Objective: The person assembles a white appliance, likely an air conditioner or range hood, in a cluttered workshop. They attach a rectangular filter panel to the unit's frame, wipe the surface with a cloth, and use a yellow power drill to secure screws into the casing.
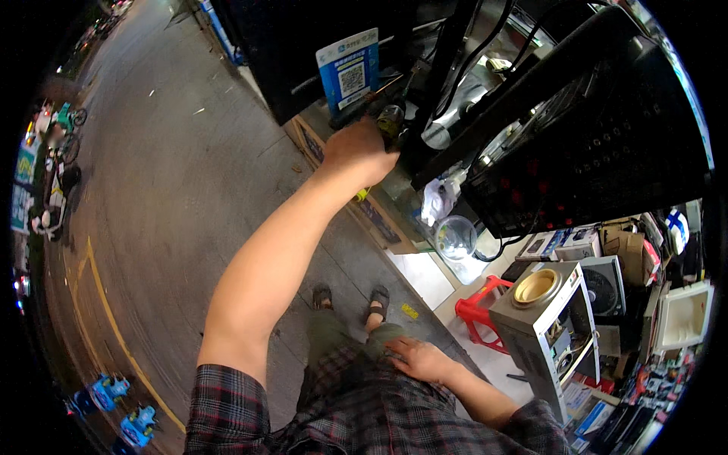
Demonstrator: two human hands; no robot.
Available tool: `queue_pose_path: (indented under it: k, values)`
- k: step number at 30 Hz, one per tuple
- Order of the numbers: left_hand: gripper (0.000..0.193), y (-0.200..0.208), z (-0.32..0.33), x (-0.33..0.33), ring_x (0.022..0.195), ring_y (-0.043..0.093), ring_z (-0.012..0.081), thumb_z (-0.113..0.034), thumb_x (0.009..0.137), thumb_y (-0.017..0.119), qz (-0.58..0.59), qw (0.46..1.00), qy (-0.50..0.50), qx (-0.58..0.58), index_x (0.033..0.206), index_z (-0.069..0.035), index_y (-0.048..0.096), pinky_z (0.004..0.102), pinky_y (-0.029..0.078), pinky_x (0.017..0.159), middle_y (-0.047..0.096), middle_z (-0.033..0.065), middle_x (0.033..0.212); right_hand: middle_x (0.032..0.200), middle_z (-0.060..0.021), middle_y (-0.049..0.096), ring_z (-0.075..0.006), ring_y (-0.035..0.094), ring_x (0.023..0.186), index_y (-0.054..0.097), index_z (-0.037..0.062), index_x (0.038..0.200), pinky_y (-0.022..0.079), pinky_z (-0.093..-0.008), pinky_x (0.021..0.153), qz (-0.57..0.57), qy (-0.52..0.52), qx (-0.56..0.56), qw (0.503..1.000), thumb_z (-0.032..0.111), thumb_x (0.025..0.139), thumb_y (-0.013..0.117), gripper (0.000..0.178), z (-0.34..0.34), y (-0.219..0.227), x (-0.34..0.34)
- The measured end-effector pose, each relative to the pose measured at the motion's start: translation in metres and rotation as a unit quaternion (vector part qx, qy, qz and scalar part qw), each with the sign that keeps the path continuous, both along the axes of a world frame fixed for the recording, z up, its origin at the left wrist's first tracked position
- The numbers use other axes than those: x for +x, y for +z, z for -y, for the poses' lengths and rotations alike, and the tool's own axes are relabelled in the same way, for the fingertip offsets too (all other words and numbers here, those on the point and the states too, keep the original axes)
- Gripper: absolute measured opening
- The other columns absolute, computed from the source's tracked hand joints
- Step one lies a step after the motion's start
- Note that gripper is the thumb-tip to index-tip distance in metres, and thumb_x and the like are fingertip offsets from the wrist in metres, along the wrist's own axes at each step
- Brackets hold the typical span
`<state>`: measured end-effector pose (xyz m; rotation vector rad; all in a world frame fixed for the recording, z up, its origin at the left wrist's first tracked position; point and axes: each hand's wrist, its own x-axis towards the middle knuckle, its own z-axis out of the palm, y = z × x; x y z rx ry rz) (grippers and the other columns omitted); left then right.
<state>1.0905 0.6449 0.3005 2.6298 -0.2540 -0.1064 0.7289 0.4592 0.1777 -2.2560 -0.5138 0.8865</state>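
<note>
My left arm reaches forward to the counter, and my left hand [355,152] is closed around a black-and-yellow tool [390,121]. Most of the tool is hidden by the fingers, so its exact kind is unclear. A small yellow part shows below the wrist. Just beyond the hand stands a blue-and-white card [350,74] with a square code, propped upright. Lower down, my right hand [417,359] lies flat near my thigh with its fingers stretched out, holding nothing.
Right of the counter hangs a large dark panel [591,152]. Below it are a clear round container [456,237], a red stool [481,312] and an opened metal appliance casing [535,292]. Boxes and loose parts crowd the right. Parked two-wheelers [57,189] line the road's far left.
</note>
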Motion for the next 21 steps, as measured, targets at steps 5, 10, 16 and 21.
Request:
queue_pose_path:
  k: [5,10,16,21]
  values:
    - [0.052,0.001,0.014,0.04,0.104,0.07,0.0413,-0.038,0.092,0.071,0.04,0.997,-0.062,-0.015,0.118,0.005,0.06,0.0479,0.057,0.089,0.072,0.0262,0.107,0.13,-0.0227,0.063,-0.0418,0.062,0.117,0.059,0.0025,0.132,0.052,-0.0485,0.099,0.003,-0.027,-0.025,0.999,0.034,0.099,0.06,0.046,-0.027,-0.013,0.008]
    - [0.044,0.004,0.001,0.038,0.093,0.072,0.0418,-0.036,0.097,0.067,0.12,0.99,-0.031,-0.068,0.119,0.001,0.058,0.0511,0.057,0.083,0.073,0.0249,0.095,0.128,-0.0257,0.063,-0.0422,0.062,0.118,0.059,0.0014,0.131,0.05,-0.0489,0.102,-0.017,-0.071,-0.017,0.997,0.033,0.099,0.06,0.045,-0.066,-0.002,0.016]
    - [0.039,-0.045,-0.081,0.035,0.074,0.072,0.0361,-0.034,0.098,0.07,0.183,0.982,0.03,-0.03,0.122,-0.004,0.063,0.0449,0.055,0.062,0.073,0.0202,0.083,0.123,-0.0249,0.065,-0.0419,0.063,0.116,0.06,0.0014,0.129,0.051,-0.0489,0.1,-0.028,-0.126,-0.047,0.99,0.033,0.098,0.061,0.044,-0.086,0.007,0.023]
    - [0.037,-0.062,-0.082,0.045,0.071,0.071,0.0349,-0.036,0.095,0.074,0.237,0.97,0.003,-0.047,0.112,-0.003,0.069,0.0434,0.054,0.061,0.071,0.0162,0.078,0.121,-0.0236,0.066,-0.0416,0.063,0.114,0.061,0.0015,0.128,0.052,-0.0477,0.099,-0.027,-0.134,-0.061,0.989,0.034,0.099,0.061,0.043,-0.102,-0.004,0.01]
